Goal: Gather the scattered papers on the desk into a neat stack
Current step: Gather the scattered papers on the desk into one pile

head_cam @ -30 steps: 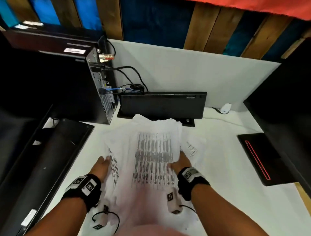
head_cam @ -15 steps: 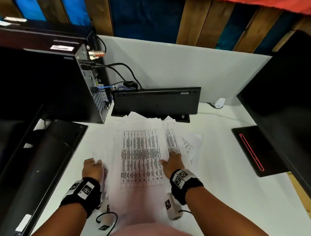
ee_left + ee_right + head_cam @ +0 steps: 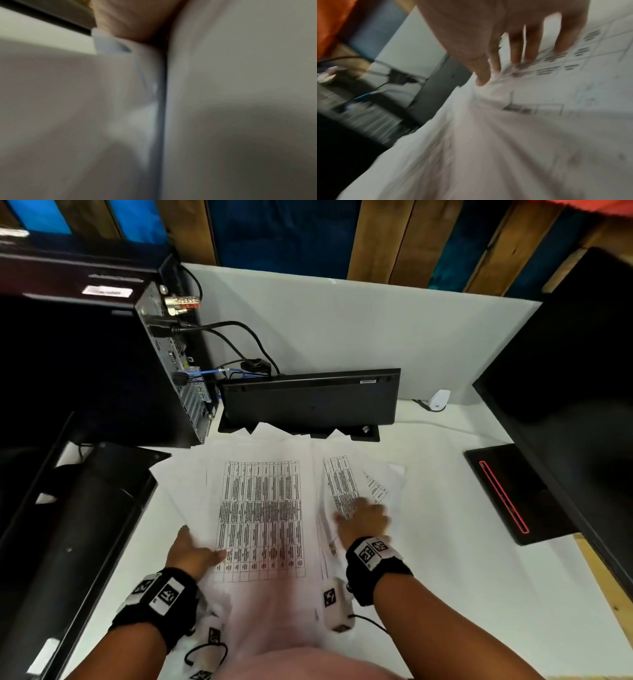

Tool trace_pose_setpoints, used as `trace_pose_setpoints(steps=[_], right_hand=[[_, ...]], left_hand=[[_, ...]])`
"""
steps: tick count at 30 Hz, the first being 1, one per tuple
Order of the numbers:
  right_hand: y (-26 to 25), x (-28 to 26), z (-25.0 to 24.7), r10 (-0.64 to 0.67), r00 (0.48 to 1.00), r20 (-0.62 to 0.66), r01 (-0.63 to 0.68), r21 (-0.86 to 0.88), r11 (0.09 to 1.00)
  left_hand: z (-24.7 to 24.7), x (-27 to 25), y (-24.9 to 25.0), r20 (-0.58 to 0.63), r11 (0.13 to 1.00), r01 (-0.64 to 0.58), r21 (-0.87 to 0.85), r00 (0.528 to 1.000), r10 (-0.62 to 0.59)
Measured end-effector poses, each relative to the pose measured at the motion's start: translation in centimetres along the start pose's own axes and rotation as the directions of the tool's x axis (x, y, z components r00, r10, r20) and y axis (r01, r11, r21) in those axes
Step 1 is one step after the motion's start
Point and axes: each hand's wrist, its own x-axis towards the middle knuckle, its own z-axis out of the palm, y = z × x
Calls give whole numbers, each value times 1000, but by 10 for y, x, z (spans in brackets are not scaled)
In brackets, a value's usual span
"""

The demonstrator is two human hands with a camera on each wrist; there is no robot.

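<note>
A loose pile of white papers (image 3: 260, 518) lies on the white desk (image 3: 479, 594), with a printed table on its top sheet. More printed sheets (image 3: 342, 484) fan out to its right. My left hand (image 3: 193, 549) rests at the pile's left edge, fingers pointing forward and thumb lying on the top sheet. My right hand (image 3: 364, 520) presses flat on the fanned sheets with its fingers spread. The blurred right wrist view shows straight fingers (image 3: 530, 40) on printed paper (image 3: 505, 135). The left wrist view is blurred: skin (image 3: 130, 20) above a paper edge (image 3: 240, 81).
A black keyboard (image 3: 308, 402) stands on edge right behind the papers, over their far corners. A computer tower (image 3: 171, 364) with cables stands at back left, a black monitor (image 3: 85, 525) lies at left, and a black pad with a red line (image 3: 507, 494) is at right.
The papers, held up off the desk a second ago, now lie flat. My right hand has slid right onto the fanned sheets. My left thumb has come onto the top sheet.
</note>
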Motion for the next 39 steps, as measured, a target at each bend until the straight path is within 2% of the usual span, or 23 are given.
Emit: trace_pose_setpoints(steps=[1, 2, 4, 7, 8, 10, 12, 14, 17, 20, 22, 23, 24, 26, 27, 29, 31, 33, 36, 38, 39], right_hand=[[4, 3, -7, 146, 979, -143, -141, 39, 989], [8, 5, -13, 253, 946, -201, -242, 79, 967], [14, 14, -18, 340, 931, -131, -319, 159, 935], [15, 28, -18, 245, 965, 96, -262, 438, 860], [15, 30, -18, 196, 973, 118, -229, 487, 843], [13, 29, -19, 111, 992, 64, -128, 487, 864], [14, 24, -26, 66, 997, -51, -34, 468, 883], [15, 17, -45, 95, 980, -177, 4, 493, 870], [14, 10, -95, 147, 900, -409, 97, 520, 849], [-1, -5, -156, 37, 788, -615, 345, 490, 800], [-16, -20, -194, -70, 720, -690, 508, 456, 731], [-23, -27, -208, -137, 710, -691, 562, 438, 701], [-29, -31, -216, -201, 726, -658, 578, 424, 697], [-41, -32, -210, -300, 812, -500, 515, 374, 771], [-46, -31, -198, -330, 855, -401, 471, 332, 817], [-50, -19, -162, -380, 900, -215, 423, 214, 880], [-49, -7, -119, -410, 912, -28, 411, 93, 907], [-48, 1, -77, -406, 909, 92, 401, 75, 913], [-43, 5, -30, -369, 914, 168, 341, 175, 924], [-40, 8, -16, -326, 923, 206, 268, 265, 926], [-37, 10, -13, -309, 928, 210, 241, 293, 925]], left_hand=[[-1, 4, -5, 9, 999, 6, -50, 1000, -6], [-3, 5, -6, 24, 997, 11, -78, 1000, -9], [-6, 9, -11, 49, 994, 14, -104, 999, -8], [-6, 11, -11, 72, 991, 13, -134, 997, -3], [-6, 11, -11, 78, 989, 8, -146, 997, 3], [-6, 10, -11, 89, 983, 3, -182, 996, 14], [-8, 9, -11, 100, 979, 3, -202, 995, 18], [-10, 10, -13, 107, 980, -1, -200, 994, 23], [-10, 11, -14, 103, 977, -6, -212, 994, 29], [-8, 9, -11, 122, 979, -13, -203, 992, 38], [-5, 6, -6, 136, 979, -31, -201, 989, 59], [-2, 2, -2, 134, 980, -44, -192, 988, 71], [0, -2, 2, 126, 984, -55, -171, 989, 78], [3, -7, 9, 130, 989, -70, -130, 988, 87], [6, -4, 9, 129, 994, -62, -94, 989, 74], [10, -3, 13, 147, 993, -24, -120, 988, 41], [10, -8, 19, 133, 988, -23, -153, 990, 43], [11, -10, 19, 114, 987, -54, -153, 991, 72], [12, -18, 16, 139, 988, -42, -151, 988, 63], [13, -10, 5, 138, 983, -24, -184, 989, 50], [13, -2, -4, 145, 980, -56, -191, 986, 85]])
